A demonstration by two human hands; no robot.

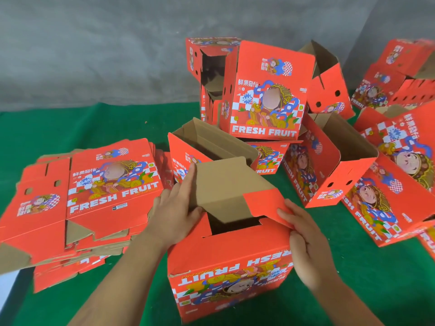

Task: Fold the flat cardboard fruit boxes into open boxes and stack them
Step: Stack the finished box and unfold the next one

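Note:
A red "FRESH FRUIT" cardboard box (229, 267) stands upside down at the front middle, its print inverted toward me. Its bottom flaps are partly folded: a brown flap (223, 187) stands up and a red flap (266, 203) tilts over at the right. My left hand (175, 208) grips the brown flap's left edge. My right hand (303, 234) pinches the red flap's near edge. A pile of flat unfolded boxes (89, 191) lies to the left.
Several folded boxes (268, 95) are heaped behind and to the right, some on their sides, one open box (207, 142) directly behind the one I hold. Everything rests on a green cloth (77, 123) with a grey wall behind.

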